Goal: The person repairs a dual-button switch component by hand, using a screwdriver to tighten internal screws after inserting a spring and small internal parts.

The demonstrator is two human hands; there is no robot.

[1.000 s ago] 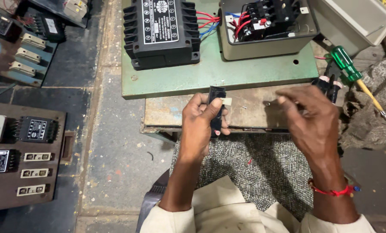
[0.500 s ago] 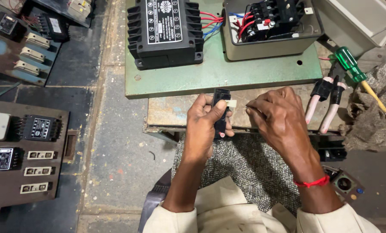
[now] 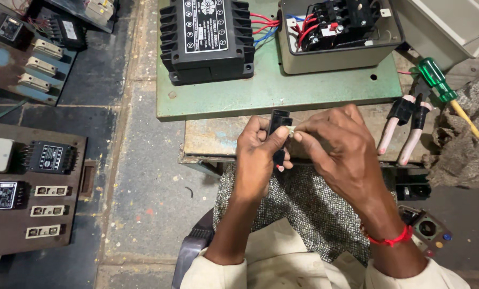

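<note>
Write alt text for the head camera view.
A person's left hand holds a small black part upright while the right hand pinches at its top edge. Beyond lie a green plate bearing a black finned module, pliers and a green-handled screwdriver.

Both hands, left (image 3: 258,155) and right (image 3: 338,147), meet with fingertips pinched.

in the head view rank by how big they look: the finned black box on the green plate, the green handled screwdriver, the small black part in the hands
1. finned black box
2. green handled screwdriver
3. small black part, held in the left hand; it is nearer the camera, yet looks smallest.
</note>
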